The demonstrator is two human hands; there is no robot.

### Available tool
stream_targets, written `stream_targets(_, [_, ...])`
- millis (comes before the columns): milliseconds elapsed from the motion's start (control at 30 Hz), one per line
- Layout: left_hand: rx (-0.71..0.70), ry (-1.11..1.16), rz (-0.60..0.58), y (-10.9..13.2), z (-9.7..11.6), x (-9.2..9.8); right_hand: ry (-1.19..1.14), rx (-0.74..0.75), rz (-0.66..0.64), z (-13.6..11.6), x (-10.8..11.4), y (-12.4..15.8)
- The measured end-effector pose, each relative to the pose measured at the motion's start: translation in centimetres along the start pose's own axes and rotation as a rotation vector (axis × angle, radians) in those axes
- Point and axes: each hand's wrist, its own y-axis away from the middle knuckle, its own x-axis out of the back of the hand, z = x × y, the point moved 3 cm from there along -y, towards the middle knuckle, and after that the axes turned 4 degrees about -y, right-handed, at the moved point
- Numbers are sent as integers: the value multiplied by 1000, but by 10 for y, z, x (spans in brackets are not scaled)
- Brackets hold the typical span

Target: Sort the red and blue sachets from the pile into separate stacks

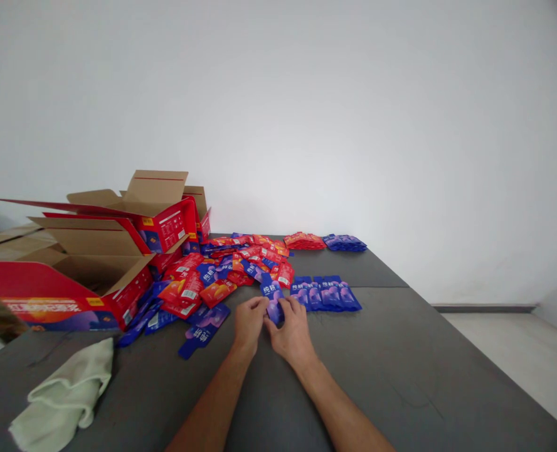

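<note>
Between my two hands, above the dark table, is a small blue packet (271, 292) with white lettering and a purple picture. My left hand (250, 320) pinches its left edge with closed fingers. My right hand (291, 329) grips the packet's right side, thumb near its lower end. Just beyond my right hand, several blue packets (330, 294) lie overlapping in a row. Left of my left hand, a flat blue packet (204, 329) lies apart at the front of a mixed pile of red and blue packets (222, 270).
Open red cartons (104, 289) with brown inner flaps stand at the left. A pale green cloth (66, 395) lies at the front left. Neat stacks of red packets (304, 240) and blue packets (344, 242) sit near the back edge of the table (377, 370), before a white wall.
</note>
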Motion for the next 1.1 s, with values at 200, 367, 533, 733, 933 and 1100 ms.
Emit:
stream_targets(200, [63,89,-77,6,6,-8,34,-8,42,8,1,-5])
stream_targets(367, [144,181,-155,8,4,-16,136,-57,120,25,8,-15])
stream_targets(533, [194,126,-147,5,-6,-19,294,-216,177,59,22,-29])
stream_targets(733, [202,45,-166,1,-17,-19,443,-349,125,83,32,-35])
stream_targets(933, [190,-8,-198,2,-16,-19,501,-449,104,88,34,-33])
stream_targets(1100, [168,-44,-215,3,-15,-20,512,-434,111,88,38,-33])
